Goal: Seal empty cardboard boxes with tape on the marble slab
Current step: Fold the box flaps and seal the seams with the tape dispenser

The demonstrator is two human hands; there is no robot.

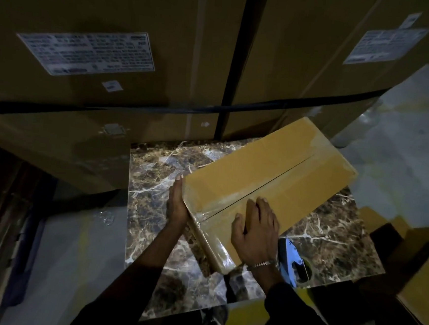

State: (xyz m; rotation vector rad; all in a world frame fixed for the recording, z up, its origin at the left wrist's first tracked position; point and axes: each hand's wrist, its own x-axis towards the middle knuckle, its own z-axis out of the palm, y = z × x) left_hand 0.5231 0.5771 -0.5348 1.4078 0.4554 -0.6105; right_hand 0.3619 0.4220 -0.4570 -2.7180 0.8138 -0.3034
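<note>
Two hands are seen at the near end of a cardboard box [266,176]: the left hand [178,205] is laid flat, fingers straight, against the box's near-left side wall, and the right hand [256,232] is spread palm-down on the top, beside the centre seam, with nothing gripped by either. Clear tape [204,213] can be made out glinting over the near end of the seam and down the end wall. The step in hand is judged to be the smoothing of that tape; it would best be done by firm pressure run along the seam outward from the middle, with the side steadied by the left hand so the box is not slid, and with the tape's edge rubbed down over the corner so no bubble is left. The box lies flat on the marble slab [156,173], its long axis set diagonally, from the near left by the hands to the far right, where its far end overhangs the slab's corner. A blue tape dispenser [291,260] is left on the slab just beside the right wrist. Large stacked cartons [115,39] stand behind.
</note>
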